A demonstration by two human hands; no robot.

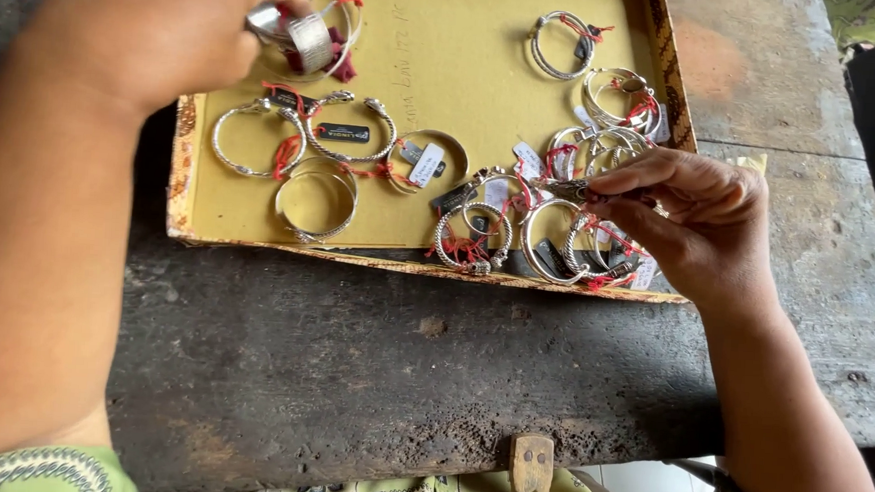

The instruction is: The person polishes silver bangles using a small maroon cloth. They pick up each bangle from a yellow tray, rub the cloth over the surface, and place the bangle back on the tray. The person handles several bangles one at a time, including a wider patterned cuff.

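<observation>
Left hand [160, 22] is up at the far left corner of the tray [185, 203], fingers closed on a wide silver cuff [309, 38] with a red tag string; a second thin bangle [345, 2] sits against it. I can't tell if that one is in the grip too or just lying under it.

Right hand [698, 225] is over the near right part of the tray, thumb and fingertips pinched narrow on a small silver piece [570, 188] with red thread. It's too small and too covered for me to say exactly what it is.

Right below that pinch is a crowded heap of bangles [577, 243], paper tags and red strings overlapping. A twisted bracelet [470, 240] lies just beside it at the tray's near edge. To the left: an open cuff [349, 132], a chain-style ring [254, 137], a plain double bangle [315, 200]. Two more groups sit at the far right [620, 98] and [563, 45].

Risks as I see them:
- Red strings in the heap look tangled; lifting one piece could drag neighbours along.
- The heap sits right at the frayed near edge of the tray; a snag could pull pieces onto the rough wooden bench [401, 374].
- The left hand's load is held high, so a slip drops it onto the tray.
</observation>
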